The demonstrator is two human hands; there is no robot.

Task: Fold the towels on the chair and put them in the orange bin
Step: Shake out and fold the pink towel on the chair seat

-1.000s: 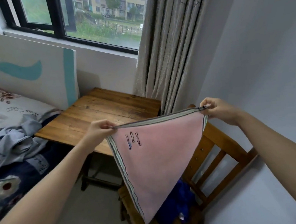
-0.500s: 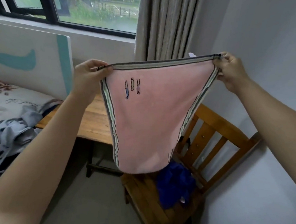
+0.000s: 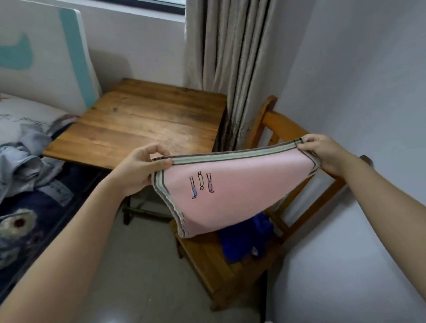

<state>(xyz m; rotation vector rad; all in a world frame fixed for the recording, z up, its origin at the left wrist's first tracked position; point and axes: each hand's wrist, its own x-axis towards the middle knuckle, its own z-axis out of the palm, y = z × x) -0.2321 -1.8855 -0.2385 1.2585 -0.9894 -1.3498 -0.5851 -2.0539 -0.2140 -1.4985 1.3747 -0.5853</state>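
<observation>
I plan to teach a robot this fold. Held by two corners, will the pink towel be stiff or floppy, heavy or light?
Probably floppy: the pink towel hangs limp between the left hand and right hand. Likely light: corner pinches alone carry it.

Soft window daylight, floor glare, wide-angle distortion

pink towel (image 3: 239,200): looking like soft matt cloth
blue towel (image 3: 240,244): showing crumpled matt cloth
chair (image 3: 212,273): showing smooth varnished wood
bench (image 3: 138,127): showing worn, grainy wood planks
floor (image 3: 130,286): gleaming, glossy tile reflecting light
</observation>
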